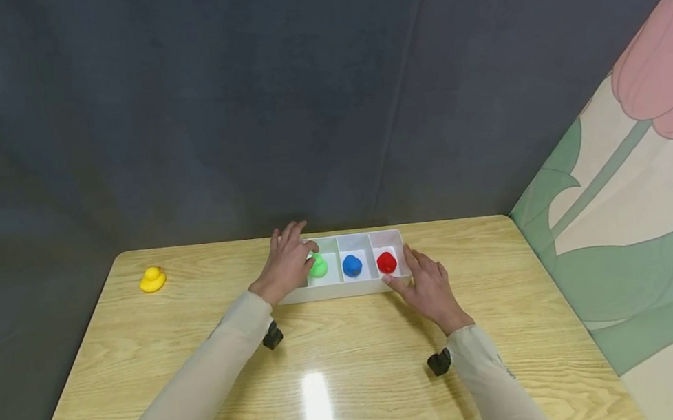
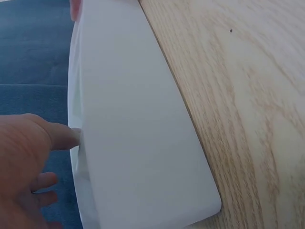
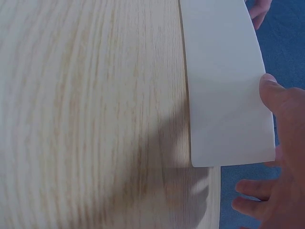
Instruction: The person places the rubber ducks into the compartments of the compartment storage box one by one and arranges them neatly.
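A long white divided tray [image 1: 333, 292] stands near the table's back edge. From left to right its visible compartments hold a light green toy [image 1: 319, 267], a blue toy [image 1: 352, 266] and a red toy [image 1: 387, 262]. My left hand [image 1: 285, 266] hangs over the tray's left end, which it covers; thumb and index finger are parted close beside the green toy, the others spread. In the left wrist view a fingertip dips behind the tray's front wall. My right hand [image 1: 429, 289] holds the tray's right front corner, thumb on the front rim and index finger along the end wall.
A yellow rubber duck [image 1: 152, 279] sits at the table's back left. The wooden table [image 1: 369, 386] ends just behind the tray at a dark curtain [image 1: 238, 110]. To the right hangs a flower-patterned cloth [image 1: 629, 260]. Black wrist cameras [image 1: 438, 363] sit under both sleeves.
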Tool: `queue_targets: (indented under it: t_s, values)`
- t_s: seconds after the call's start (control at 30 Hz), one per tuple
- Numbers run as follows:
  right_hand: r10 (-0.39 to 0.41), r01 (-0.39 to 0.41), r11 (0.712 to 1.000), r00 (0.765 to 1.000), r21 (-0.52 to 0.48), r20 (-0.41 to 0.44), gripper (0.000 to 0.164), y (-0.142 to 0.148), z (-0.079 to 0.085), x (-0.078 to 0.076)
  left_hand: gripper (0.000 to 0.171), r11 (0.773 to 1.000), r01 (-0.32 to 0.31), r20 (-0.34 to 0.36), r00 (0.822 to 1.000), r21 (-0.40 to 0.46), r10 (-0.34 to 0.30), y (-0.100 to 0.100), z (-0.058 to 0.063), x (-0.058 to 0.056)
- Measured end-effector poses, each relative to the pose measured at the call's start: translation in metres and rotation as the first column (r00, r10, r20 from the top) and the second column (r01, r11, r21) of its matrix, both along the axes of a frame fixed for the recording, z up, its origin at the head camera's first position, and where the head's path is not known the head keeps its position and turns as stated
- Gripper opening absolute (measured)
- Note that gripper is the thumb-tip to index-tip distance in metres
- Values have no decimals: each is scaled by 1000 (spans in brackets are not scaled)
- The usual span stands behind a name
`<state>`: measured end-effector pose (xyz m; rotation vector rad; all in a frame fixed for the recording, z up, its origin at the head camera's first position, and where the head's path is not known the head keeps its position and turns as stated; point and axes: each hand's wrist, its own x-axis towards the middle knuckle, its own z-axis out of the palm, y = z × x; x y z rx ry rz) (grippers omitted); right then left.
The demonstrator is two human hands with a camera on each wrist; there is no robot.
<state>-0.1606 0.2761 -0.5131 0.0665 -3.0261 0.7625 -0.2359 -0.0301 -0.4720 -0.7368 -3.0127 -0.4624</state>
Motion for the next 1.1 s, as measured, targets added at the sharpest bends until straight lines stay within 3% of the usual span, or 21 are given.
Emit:
queue_targets:
  t_s: [0.47,0.87,1.1]
  values:
    - [7,-7,1000,1000,-7,-25,95,-1,-4,0,24,999,22,42,999,-46,-20,8,-4,-9]
    - [5,-5,1000,1000,-13,-23,96,0,-2,0,16,998,-38,65,997,-59,42,17,-9,-13]
    - [3,-3,1000,1000,-20,-9,96,0,-2,0,29,995,-68,66,995,-75,73,20,-11,-13]
